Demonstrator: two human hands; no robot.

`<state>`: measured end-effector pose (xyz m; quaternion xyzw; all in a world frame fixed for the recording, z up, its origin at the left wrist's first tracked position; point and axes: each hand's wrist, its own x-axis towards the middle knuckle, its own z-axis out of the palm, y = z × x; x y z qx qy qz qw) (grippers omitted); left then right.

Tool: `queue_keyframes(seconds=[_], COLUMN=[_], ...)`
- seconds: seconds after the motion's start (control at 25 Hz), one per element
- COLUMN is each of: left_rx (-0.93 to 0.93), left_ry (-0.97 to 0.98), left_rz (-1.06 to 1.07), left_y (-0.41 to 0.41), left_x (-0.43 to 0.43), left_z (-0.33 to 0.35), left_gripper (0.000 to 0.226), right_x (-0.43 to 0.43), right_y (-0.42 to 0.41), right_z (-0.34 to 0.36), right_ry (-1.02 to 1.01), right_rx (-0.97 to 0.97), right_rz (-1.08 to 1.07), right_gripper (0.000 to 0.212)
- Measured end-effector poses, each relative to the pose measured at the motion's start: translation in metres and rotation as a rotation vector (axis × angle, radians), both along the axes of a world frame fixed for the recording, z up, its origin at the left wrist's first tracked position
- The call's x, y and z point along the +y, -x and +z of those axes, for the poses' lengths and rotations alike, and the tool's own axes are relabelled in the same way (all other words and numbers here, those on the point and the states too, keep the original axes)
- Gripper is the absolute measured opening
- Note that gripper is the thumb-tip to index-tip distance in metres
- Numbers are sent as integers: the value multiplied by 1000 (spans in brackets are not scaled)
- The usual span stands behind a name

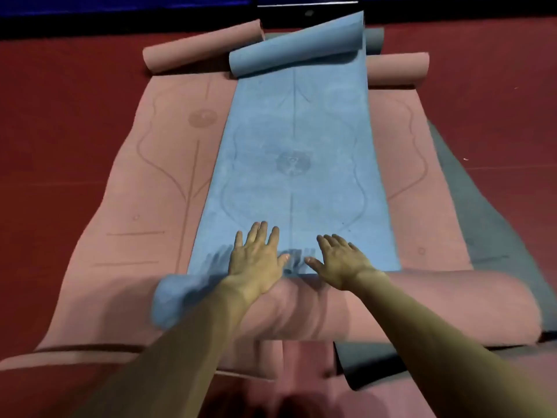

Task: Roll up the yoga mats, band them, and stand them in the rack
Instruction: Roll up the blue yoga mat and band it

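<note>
A blue yoga mat point(295, 164) lies stretched away from me on top of other mats, its far end curled up. Its near end is wound into a thick roll point(422, 306) whose outside shows pink, with a blue edge sticking out at the left point(171, 300). My left hand point(256, 260) and my right hand point(340, 260) lie flat, fingers spread, on the blue mat just beyond the roll, with both wrists over it. A pink mat point(156, 182) lies under the blue one at the left, another pink mat point(419, 191) at the right.
A grey mat point(482, 224) spreads out at the right on the red floor point(60, 122). The far ends of the pink mats curl into loose rolls point(205, 46) near a dark wall. Another pink mat edge point(90, 357) lies close to me at the lower left.
</note>
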<state>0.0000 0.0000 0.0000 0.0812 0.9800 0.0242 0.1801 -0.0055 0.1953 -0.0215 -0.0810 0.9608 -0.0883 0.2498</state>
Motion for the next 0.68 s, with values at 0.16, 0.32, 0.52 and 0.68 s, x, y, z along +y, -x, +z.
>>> queue_keyframes(seconds=[0.16,0.32,0.52,0.68], left_rx=[-23,-48,-115,-71], left_ry=[-5,-173,-95,95], left_rz=[2,106,147,75], left_y=[-14,-25,-40,-41], left_x=[3,3,3,14], left_z=[-57,-91,-108,-104], left_gripper=[68,66,63,56], right_x=[-12,-12,-17,-20], right_y=[-7,-12,-36,-54], right_z=[-54,-80,-86,-90], right_ry=[-79,-35,-46,-105], right_rx=[-7,66,-62,2], right_rz=[62,58,-54,-50], right_gripper=[71,71,78,81])
